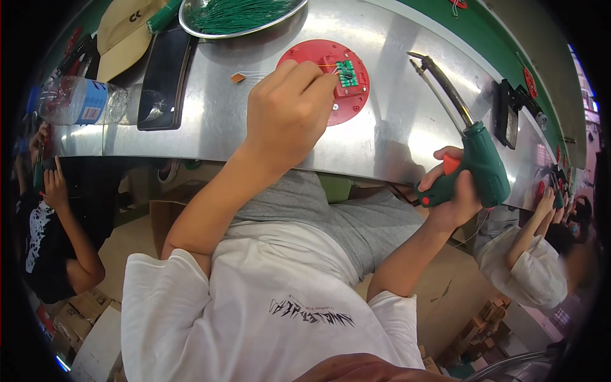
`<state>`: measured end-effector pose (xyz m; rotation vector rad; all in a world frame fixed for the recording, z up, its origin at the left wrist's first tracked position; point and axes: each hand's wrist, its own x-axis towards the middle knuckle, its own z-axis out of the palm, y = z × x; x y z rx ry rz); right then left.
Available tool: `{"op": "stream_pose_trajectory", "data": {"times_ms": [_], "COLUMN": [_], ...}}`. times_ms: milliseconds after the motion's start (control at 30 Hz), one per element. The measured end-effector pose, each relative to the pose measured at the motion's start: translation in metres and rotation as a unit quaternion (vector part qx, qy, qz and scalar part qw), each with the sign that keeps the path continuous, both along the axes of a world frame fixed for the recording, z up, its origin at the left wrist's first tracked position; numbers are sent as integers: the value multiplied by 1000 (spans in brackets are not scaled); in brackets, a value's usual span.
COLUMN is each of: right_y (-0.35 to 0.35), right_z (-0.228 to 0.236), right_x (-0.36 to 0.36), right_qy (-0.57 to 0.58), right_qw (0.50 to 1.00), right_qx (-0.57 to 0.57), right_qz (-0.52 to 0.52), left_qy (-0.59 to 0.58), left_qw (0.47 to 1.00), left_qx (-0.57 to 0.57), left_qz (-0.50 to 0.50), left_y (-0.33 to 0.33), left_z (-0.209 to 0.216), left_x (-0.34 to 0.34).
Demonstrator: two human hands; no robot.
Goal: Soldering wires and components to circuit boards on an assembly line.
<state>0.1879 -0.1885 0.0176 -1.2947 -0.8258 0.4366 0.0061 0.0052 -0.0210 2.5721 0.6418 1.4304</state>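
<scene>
At left lay a clear bottle (pixel 98 102), then a dark phone (pixel 167 79); a steel bowl (pixel 245 34) of green wires (pixel 242 14) stood far; the left hand (pixel 286 105) had its fingers drawn narrow at the left edge of 1 green circuit board (pixel 347 73) on a red disc (pixel 349 109), though I could not tell whether they pinched anything. At right, the right hand (pixel 459 194) gripped a green soldering gun (pixel 485 159), well apart from the board.
</scene>
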Motion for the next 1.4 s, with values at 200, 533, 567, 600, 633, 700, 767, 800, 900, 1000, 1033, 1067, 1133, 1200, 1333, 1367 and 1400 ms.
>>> {"op": "stream_pose_trajectory", "data": {"times_ms": [200,533,567,600,633,700,767,800,900,1000,1033,1067,1133,1200,1333,1367,1400], "right_y": [-1,-9,-11,-11,-9,-7,-7,-8,-14,-17,-19,-18,-9,-8,-16,-17,-17], "right_z": [2,-14,-18,-21,-21,-21,-27,-28,-33,-37,-45,-44,-36,-39,-43,-43,-42], "right_x": [28,52,53,51,49,47,49,50,52,50,53,53,50,47,48,48,49], "right_qy": [0,121,124,122,108,88,98,90,96,123,123,135,169,162,153,167,169], "right_qw": [999,970,964,961,957,950,934,931,911,895,896,900,882,891,897,895,896], "right_qx": [26,89,111,132,140,160,184,190,210,215,212,206,240,234,221,227,225], "right_qz": [-41,-189,-205,-212,-231,-253,-289,-299,-342,-372,-371,-360,-369,-355,-350,-347,-342], "left_qy": [27,299,317,313,323,299,258,251,218,200,241,288,347,332,244,206,206], "left_qw": [999,943,938,938,937,948,960,964,972,962,958,951,934,932,953,954,954], "left_qx": [-39,-58,-37,-27,-12,66,108,85,-19,-111,-101,-82,-81,-145,-179,-217,-218], "left_qz": [-8,-132,-136,-145,-135,-87,-21,6,-84,-150,-116,-79,-18,-15,-11,-29,-23], "left_y": [-5,23,32,45,60,101,144,157,152,139,135,136,165,184,179,182,187], "left_z": [9,60,62,63,64,59,53,55,73,63,59,58,47,25,3,1,3], "left_x": [-1,16,31,45,65,107,165,198,301,404,429,446,474,496,524,522,521]}}
